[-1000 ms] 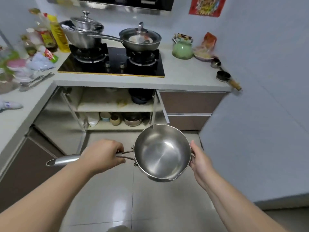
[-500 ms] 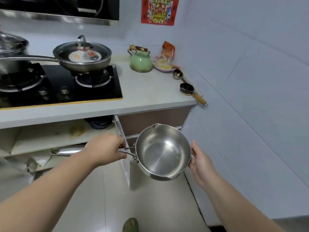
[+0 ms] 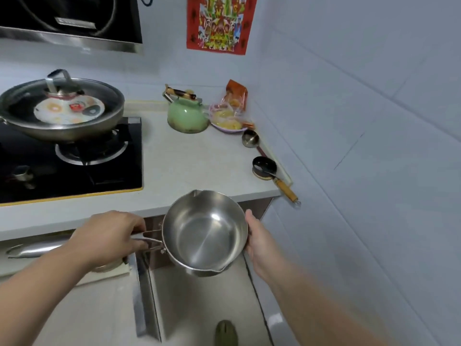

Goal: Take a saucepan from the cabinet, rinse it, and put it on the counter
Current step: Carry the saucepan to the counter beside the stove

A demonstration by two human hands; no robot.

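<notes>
So the saucepan [image 3: 205,233] is out in the air, held level just in front of the worktop [image 3: 189,168] edge, its far rim with a little pour spout about level with that edge. It's steel, shiny, nothing in it, and there's a second spout on the near rim.

Both hands are on it. The left hand [image 3: 109,238] is wrapped around the wire part of the handle right where it meets the pan, and the long steel grip of the handle [image 3: 35,249] sticks out past the wrist on the far side from the pan. The right hand [image 3: 259,243] is on the opposite side of the pan, flat-ish against the outer wall with the thumb up near the rim; I can't really tell how the fingers sit underneath.

Going off the saucepan as the landmark: past it on the worktop there's a green kettle [image 3: 187,116], with a plate of bagged food [image 3: 230,121] just beside that. Two small ladles [image 3: 265,168] lie along the wall beyond the pan's right-hand side. Beyond the handle side sits the black hob [image 3: 74,168] with a lidded wok [image 3: 62,108] on a burner. Right behind and below the pan is a brown cabinet front [image 3: 254,206], and an open cabinet door edge [image 3: 142,300] hangs below the handle.
</notes>
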